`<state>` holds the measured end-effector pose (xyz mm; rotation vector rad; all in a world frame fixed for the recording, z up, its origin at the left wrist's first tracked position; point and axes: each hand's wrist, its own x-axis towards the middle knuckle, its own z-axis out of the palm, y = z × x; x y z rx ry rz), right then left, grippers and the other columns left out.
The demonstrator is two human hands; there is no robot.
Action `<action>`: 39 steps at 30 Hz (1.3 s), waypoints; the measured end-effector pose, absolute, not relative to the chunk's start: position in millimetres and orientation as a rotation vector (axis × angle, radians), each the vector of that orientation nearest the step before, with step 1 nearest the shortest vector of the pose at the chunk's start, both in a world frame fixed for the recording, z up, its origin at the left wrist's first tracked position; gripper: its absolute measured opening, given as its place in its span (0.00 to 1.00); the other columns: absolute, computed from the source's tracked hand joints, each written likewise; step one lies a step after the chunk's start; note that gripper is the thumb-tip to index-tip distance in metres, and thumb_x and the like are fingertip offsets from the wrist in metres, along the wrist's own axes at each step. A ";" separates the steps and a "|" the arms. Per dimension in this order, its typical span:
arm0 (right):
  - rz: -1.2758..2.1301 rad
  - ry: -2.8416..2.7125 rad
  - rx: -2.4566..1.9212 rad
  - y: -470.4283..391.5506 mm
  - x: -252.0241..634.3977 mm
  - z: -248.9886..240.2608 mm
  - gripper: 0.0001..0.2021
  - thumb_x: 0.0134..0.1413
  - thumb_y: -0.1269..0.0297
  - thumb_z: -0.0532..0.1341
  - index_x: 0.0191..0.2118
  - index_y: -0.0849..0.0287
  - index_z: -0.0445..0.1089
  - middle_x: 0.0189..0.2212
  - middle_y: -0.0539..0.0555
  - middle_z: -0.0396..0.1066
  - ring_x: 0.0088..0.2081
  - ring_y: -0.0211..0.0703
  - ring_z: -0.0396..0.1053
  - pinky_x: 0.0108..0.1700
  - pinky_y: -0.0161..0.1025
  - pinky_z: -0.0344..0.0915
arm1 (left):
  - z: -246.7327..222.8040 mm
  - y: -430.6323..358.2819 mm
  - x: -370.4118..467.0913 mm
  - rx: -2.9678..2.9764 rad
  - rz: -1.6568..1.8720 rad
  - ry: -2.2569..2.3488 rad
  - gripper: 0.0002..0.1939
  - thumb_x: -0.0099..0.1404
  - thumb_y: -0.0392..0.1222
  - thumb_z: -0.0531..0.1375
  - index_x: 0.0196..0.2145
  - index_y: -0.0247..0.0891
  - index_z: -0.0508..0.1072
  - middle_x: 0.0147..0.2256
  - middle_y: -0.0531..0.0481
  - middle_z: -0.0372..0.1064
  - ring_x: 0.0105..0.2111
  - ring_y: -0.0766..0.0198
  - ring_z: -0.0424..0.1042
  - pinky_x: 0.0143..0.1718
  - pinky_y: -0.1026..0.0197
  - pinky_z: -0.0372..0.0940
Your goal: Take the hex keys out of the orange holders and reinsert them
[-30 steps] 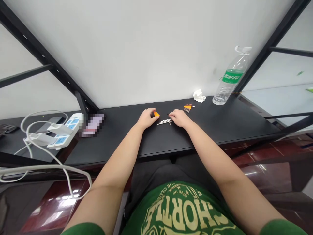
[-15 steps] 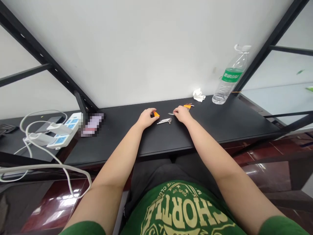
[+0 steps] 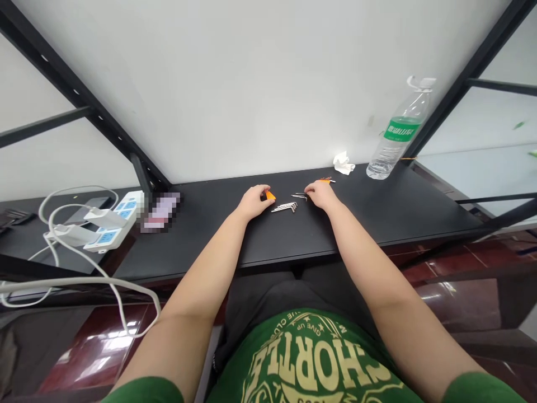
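Observation:
My left hand point(image 3: 255, 202) is closed around a small orange holder point(image 3: 271, 196), mostly covered by the fingers. Just to its right, a fanned group of silver hex keys point(image 3: 285, 207) lies on the black tabletop point(image 3: 201, 224). My right hand point(image 3: 321, 195) has its fingertips pinched at the right end of a thin hex key point(image 3: 299, 195), with another thin one close beside it. Behind the right hand lies a second orange holder point(image 3: 326, 181) with keys in it, partly hidden by that hand.
Crumpled white tissue point(image 3: 343, 163) and a clear water bottle with a green label point(image 3: 396, 134) stand at the back right. On the left are a blurred purple item point(image 3: 161, 212), a white power strip point(image 3: 119, 221) and looping white cables point(image 3: 84, 282). Black metal frames flank the tabletop.
My right hand has shifted slightly right, so more of the thin hex keys shows beside its fingertips. My left hand stays on the orange holder. The whole view has moved slightly.

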<state>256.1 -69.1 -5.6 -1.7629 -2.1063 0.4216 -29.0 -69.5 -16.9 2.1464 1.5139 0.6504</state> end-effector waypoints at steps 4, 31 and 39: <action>0.473 -2.094 -1.774 -70.9 254.3 -3.5 0.09 0.60 0.68 0.62 0.40 0.58 0.82 0.40 0.55 0.79 0.43 0.45 0.74 0.49 0.38 0.67 | -16.1 -70.1 -29.0 2.153 0.639 1.508 0.28 0.61 0.49 0.67 0.58 0.40 0.72 0.55 0.45 0.73 0.49 0.54 0.74 0.55 0.52 0.68; 0.511 -2.282 -1.473 -91.2 230.9 -0.4 0.12 0.60 0.76 0.59 0.37 0.57 0.80 0.41 0.55 0.75 0.42 0.43 0.72 0.51 0.38 0.65 | -17.4 -70.1 -28.4 2.123 0.673 1.529 0.28 0.60 0.49 0.68 0.57 0.41 0.73 0.54 0.46 0.74 0.49 0.54 0.74 0.55 0.51 0.68; 0.564 -2.340 -1.350 -99.8 213.6 -0.7 0.05 0.57 0.64 0.66 0.37 0.58 0.77 0.40 0.55 0.70 0.39 0.42 0.69 0.46 0.38 0.66 | -15.8 -71.5 -29.3 2.128 0.658 1.532 0.27 0.61 0.49 0.67 0.57 0.40 0.73 0.53 0.46 0.74 0.49 0.54 0.74 0.55 0.52 0.68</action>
